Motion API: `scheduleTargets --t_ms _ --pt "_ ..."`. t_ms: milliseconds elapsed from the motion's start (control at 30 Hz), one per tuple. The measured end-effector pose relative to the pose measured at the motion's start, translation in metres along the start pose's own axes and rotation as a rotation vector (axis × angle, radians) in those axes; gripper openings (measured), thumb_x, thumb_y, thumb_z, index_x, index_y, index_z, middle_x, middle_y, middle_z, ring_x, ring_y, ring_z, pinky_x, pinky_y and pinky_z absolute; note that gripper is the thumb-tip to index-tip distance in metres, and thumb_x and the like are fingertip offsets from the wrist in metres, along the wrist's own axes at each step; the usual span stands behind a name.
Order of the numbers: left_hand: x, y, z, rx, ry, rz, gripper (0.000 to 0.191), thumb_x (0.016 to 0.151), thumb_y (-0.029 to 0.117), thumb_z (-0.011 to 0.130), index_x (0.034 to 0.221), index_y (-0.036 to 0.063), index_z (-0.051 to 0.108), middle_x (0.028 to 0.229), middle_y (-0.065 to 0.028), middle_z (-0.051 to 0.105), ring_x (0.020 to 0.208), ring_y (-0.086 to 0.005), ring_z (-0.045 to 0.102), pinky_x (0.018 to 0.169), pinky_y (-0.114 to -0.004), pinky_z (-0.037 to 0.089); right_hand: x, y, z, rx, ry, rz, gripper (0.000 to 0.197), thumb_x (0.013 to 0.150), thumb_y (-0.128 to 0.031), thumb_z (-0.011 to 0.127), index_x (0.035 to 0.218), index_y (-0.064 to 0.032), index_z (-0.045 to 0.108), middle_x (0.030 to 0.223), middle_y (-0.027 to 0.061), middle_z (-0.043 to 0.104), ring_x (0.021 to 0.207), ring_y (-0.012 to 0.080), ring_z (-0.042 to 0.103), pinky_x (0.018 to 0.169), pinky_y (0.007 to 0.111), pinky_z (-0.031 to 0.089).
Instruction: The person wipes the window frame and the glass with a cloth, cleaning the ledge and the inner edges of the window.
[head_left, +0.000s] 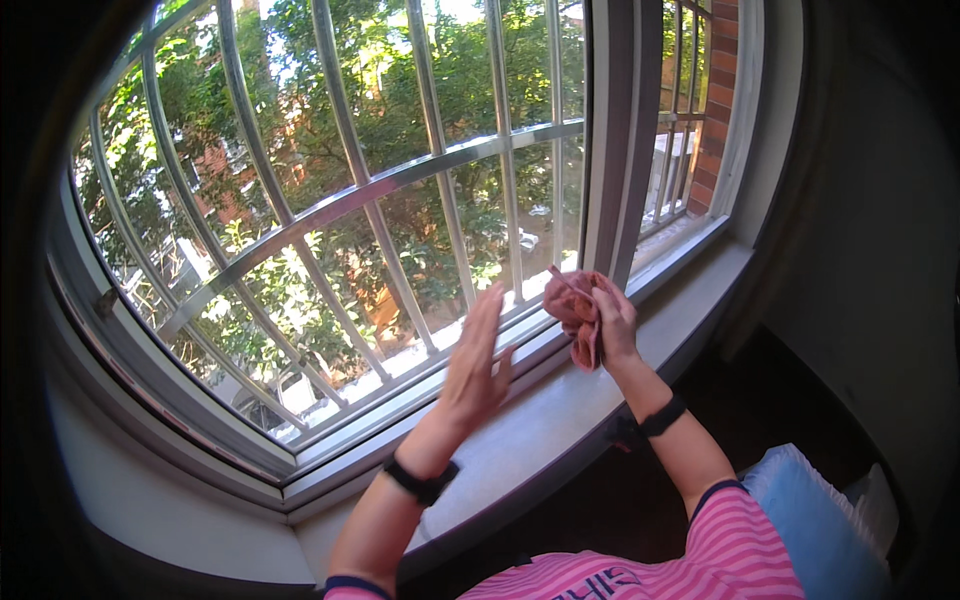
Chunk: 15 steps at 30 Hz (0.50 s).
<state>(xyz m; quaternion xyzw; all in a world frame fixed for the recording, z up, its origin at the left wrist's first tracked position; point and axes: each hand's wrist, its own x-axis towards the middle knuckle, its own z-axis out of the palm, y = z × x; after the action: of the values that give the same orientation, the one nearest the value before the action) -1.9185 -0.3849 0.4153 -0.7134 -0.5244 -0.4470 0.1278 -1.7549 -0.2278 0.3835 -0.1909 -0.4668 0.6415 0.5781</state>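
A crumpled reddish-pink cloth (574, 304) is bunched in my right hand (616, 324), in front of the lower right part of the window frame. Part of the cloth hangs down over the window sill (517, 457). To its left, my left hand (477, 367) is raised, fingers extended and holding nothing. Behind it lies the bottom rail of the window frame (420, 409); whether the hand touches the frame or glass I cannot tell. Each wrist wears a black band.
Metal security bars (375, 191) stand outside the window, with trees beyond. A dark vertical window post (615, 135) rises at the right, beside a brick wall (711, 112). At lower right sits a light-blue padded item (806, 517), near my right arm.
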Motion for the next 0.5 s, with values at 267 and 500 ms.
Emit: scheduleTargets --t_ms 267,500 --pt "0.099 -0.007 0.12 -0.387 0.024 0.006 0.082 0.077 -0.008 0.048 0.147 0.0018 0.006 0.149 -0.0249 0.018 0.14 -0.0341 0.019 0.113 -0.035 0.019 -0.07 -0.023 -0.085 -0.216 0.076 0.117 0.033 0.089 -0.017 0.055 0.116 0.0034 0.055 0.102 0.0087 0.061 0.085 0.0157 0.061 0.068 0.029 0.053" --pt "0.113 0.008 0.139 -0.305 -0.002 -0.018 0.091 0.071 -0.003 0.051 0.145 -0.0031 -0.002 0.15 -0.0286 0.008 0.141 -0.0368 0.01 0.114 -0.035 0.013 -0.125 -0.062 -0.156 -0.255 0.259 0.198 0.034 0.091 -0.016 0.052 0.118 0.0042 0.052 0.103 0.0128 0.061 0.075 0.0203 0.064 0.058 0.031 0.055"
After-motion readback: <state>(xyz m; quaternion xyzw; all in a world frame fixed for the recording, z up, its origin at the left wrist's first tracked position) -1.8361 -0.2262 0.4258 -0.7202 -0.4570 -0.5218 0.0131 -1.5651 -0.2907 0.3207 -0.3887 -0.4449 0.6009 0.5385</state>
